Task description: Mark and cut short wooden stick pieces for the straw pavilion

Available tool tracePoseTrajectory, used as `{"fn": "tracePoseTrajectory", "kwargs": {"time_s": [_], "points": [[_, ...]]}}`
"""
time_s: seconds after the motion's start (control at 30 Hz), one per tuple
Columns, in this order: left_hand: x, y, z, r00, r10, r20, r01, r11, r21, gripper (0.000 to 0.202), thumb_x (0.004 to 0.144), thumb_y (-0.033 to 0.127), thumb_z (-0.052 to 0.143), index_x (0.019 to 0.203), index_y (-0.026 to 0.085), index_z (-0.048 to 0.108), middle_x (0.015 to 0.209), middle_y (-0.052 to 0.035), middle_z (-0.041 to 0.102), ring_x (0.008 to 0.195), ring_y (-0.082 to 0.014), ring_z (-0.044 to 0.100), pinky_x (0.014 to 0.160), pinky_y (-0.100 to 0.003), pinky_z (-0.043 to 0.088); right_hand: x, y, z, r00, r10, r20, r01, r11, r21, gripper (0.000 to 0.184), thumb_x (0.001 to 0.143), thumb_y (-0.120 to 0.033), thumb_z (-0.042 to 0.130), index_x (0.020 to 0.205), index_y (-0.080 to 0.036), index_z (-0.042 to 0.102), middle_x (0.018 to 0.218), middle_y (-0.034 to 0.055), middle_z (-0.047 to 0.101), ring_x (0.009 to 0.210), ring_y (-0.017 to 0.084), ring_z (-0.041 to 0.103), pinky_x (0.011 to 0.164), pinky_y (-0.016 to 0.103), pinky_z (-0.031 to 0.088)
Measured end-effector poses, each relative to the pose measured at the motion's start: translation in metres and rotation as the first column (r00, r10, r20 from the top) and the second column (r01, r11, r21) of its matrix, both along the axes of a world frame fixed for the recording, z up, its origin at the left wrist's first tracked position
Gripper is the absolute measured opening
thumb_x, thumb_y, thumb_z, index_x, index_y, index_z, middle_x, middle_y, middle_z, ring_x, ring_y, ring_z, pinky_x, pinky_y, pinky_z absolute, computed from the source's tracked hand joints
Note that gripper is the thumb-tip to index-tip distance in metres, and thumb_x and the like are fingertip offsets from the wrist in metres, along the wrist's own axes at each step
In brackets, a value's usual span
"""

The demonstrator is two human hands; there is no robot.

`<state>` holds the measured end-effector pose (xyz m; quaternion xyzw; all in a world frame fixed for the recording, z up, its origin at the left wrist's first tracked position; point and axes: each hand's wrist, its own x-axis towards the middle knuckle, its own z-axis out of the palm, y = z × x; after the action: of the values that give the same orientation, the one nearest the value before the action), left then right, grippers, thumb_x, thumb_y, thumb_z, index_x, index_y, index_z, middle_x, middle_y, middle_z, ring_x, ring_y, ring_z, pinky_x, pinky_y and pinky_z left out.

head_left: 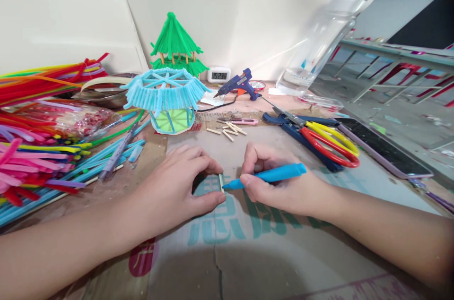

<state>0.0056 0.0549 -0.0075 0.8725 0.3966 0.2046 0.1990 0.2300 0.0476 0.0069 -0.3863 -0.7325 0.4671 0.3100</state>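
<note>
My left hand (pixel 177 186) rests on the cardboard sheet (pixel 248 243) and pinches a short thin wooden stick (pixel 221 181) between thumb and forefinger, holding it upright against the sheet. My right hand (pixel 276 186) grips a blue craft knife or pen (pixel 266 176) like a pencil. Its tip touches the stick near the bottom end. Both hands sit close together at the middle of the table.
Piles of coloured pipe cleaners (pixel 39 120) fill the left. A light-blue pipe-cleaner pavilion roof (pixel 166 97) and a green pavilion (pixel 175 45) stand behind. Loose sticks (pixel 230 131), a blue glue gun (pixel 237 83), scissors (pixel 326 141), a phone (pixel 383 149) and a clock (pixel 219 75) lie beyond.
</note>
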Motion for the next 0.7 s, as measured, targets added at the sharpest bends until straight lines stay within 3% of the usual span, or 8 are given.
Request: {"fn": "tracePoseTrajectory", "kwargs": {"time_s": [0.1, 0.23, 0.4, 0.7], "points": [[-0.0018, 0.0017, 0.0018, 1.000, -0.028, 0.000, 0.028, 1.000, 0.000, 0.027, 0.085, 0.045, 0.067, 0.102, 0.025, 0.064, 0.102, 0.0000, 0.061, 0.101, -0.0203, 0.054, 0.086, -0.034, 0.040, 0.0000, 0.0003, 0.0000, 1.000, 0.004, -0.009, -0.004, 1.000, 0.003, 0.017, 0.081, -0.021, 0.063, 0.074, -0.020, 0.048, 0.055, -0.0048, 0.053, 0.045, 0.008, 0.043, 0.041, 0.019, 0.031], [-0.0033, 0.0048, 0.0053, 0.995, -0.052, 0.083, 0.053, 0.998, -0.015, 0.015, 0.095, 0.031, 0.054, 0.101, 0.024, 0.066, 0.098, 0.0011, 0.065, 0.095, -0.0156, 0.058, 0.084, -0.029, 0.042, 0.0000, 0.0004, 0.0005, 1.000, 0.008, 0.000, -0.008, 1.000, 0.008, 0.017, 0.080, -0.020, 0.064, 0.073, -0.020, 0.048, 0.055, -0.0053, 0.052, 0.045, 0.007, 0.041, 0.041, 0.018, 0.030], [-0.0032, 0.0071, 0.0055, 0.992, -0.076, 0.102, 0.072, 0.997, 0.041, 0.010, 0.093, 0.024, 0.059, 0.093, 0.025, 0.069, 0.092, 0.0029, 0.066, 0.089, -0.0131, 0.059, 0.080, -0.025, 0.042, 0.0010, -0.0008, 0.0012, 1.000, -0.002, 0.007, 0.002, 1.000, 0.013, 0.016, 0.081, -0.020, 0.062, 0.074, -0.020, 0.048, 0.055, -0.0044, 0.054, 0.045, 0.008, 0.044, 0.041, 0.019, 0.031], [-0.0032, 0.0078, 0.0016, 0.990, -0.100, 0.095, 0.092, 0.993, 0.076, 0.012, 0.092, 0.021, 0.060, 0.090, 0.022, 0.072, 0.092, -0.0004, 0.066, 0.089, -0.0155, 0.060, 0.079, -0.028, 0.044, -0.0010, -0.0010, 0.0024, 1.000, -0.015, 0.008, 0.015, 1.000, -0.019, 0.018, 0.083, -0.026, 0.064, 0.078, -0.021, 0.048, 0.058, -0.0033, 0.057, 0.047, 0.009, 0.047, 0.043, 0.020, 0.033]]}}
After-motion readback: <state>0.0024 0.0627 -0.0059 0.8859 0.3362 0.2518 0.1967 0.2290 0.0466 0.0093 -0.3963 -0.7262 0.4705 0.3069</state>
